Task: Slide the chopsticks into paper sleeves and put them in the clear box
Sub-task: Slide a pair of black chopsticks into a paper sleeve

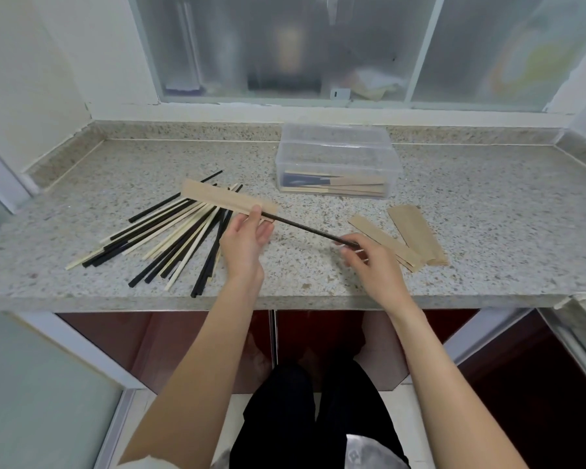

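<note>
Chopsticks, black ones and pale wooden ones mixed, lie fanned in a loose pile on the left part of the speckled stone table. Just above and to the right of that pile I hold a brown paper sleeve up off the table, tilted so its left end sits higher and farther back. My left hand grips the sleeve near its right, open end: the thumb lies on top of the paper and the other fingers curl loosely beneath it.

From that open end a black chopstick runs out, slanting down to the right, its left tip already inside the sleeve mouth right beside my left thumb. Its other end is pinched in the fingertips of my right hand, which hovers over the table with the remaining fingers bent; that hand is slightly blurred.

Just right of my right hand, a few empty paper sleeves lie flat on the table, overlapping in a rough V. Behind, toward the window, stands the clear box, lid off, with several sleeved pairs lying flat inside it.
</note>
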The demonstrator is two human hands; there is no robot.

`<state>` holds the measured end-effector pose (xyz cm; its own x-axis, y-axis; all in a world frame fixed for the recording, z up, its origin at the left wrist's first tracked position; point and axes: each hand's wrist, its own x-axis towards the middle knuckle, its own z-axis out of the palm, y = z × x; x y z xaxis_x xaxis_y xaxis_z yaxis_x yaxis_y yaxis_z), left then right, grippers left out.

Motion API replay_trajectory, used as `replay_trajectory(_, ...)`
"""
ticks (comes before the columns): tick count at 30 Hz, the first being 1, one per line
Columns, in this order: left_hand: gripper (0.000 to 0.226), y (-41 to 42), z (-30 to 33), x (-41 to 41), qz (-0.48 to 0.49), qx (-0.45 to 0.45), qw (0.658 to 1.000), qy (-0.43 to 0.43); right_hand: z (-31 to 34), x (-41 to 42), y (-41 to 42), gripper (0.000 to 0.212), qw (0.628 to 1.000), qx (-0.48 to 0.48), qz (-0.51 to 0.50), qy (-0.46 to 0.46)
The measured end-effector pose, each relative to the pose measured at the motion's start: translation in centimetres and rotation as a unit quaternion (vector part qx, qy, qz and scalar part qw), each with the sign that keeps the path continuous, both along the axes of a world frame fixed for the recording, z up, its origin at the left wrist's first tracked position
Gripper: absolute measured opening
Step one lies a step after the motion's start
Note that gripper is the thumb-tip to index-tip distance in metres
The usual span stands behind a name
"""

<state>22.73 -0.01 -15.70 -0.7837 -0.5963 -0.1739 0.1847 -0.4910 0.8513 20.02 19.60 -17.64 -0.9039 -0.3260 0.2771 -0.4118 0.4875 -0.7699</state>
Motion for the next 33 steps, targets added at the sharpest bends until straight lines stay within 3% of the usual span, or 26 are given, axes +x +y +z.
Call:
replay_trajectory(3, 0.022, -1.3, -0.2, 0.5, 0.003, 0.001, 1.0, 0.0, 0.3, 0.5, -1.2, 0.015, 0.998, 0.058, 0.034, 0.012)
replay_trajectory(8, 0.009, -3.7, -0.4, 1.9, -0.053, -0.028, 0.998, -0.018, 0.9, 1.4, -5.4, 0.023, 0.967, 0.23, 0.076, 0.072)
replay_trajectory(12, 0.01, -5.9, 0.0, 3.4, -0.02, -0.06, 0.998, -0.014, 0.5, 1.6, -8.9, 0.021, 0.962, 0.226, 0.123, 0.088)
replay_trajectory(16, 0.012, -10.3, -0.6, 5.0, 0.066, -0.168, 0.983, -0.043, 0.1, 0.9, -12.3, 0.031, 0.959, 0.227, 0.139, 0.092)
replay_trajectory(20, 0.013, -12.5, -1.4, 5.8, 0.055, -0.259, 0.96, -0.09, 0.6, 1.2, -17.9, 0.034, 0.952, 0.246, 0.166, 0.072)
replay_trajectory(23, 0.011, -12.5, -1.7, 6.0, 0.04, -0.269, 0.958, -0.095, 0.4, 0.9, -19.8, 0.037, 0.943, 0.294, 0.148, 0.048)
replay_trajectory(29, 0.01, -11.7, -2.1, 6.2, -0.002, -0.288, 0.952, -0.103, 1.2, -1.2, -18.8, 0.031, 0.971, 0.22, 0.078, -0.045)
replay_trajectory(33, 0.01, -11.1, -2.2, 6.2, -0.013, -0.263, 0.96, -0.095, 1.7, -1.8, -17.7, 0.041, 0.975, 0.191, 0.038, -0.104)
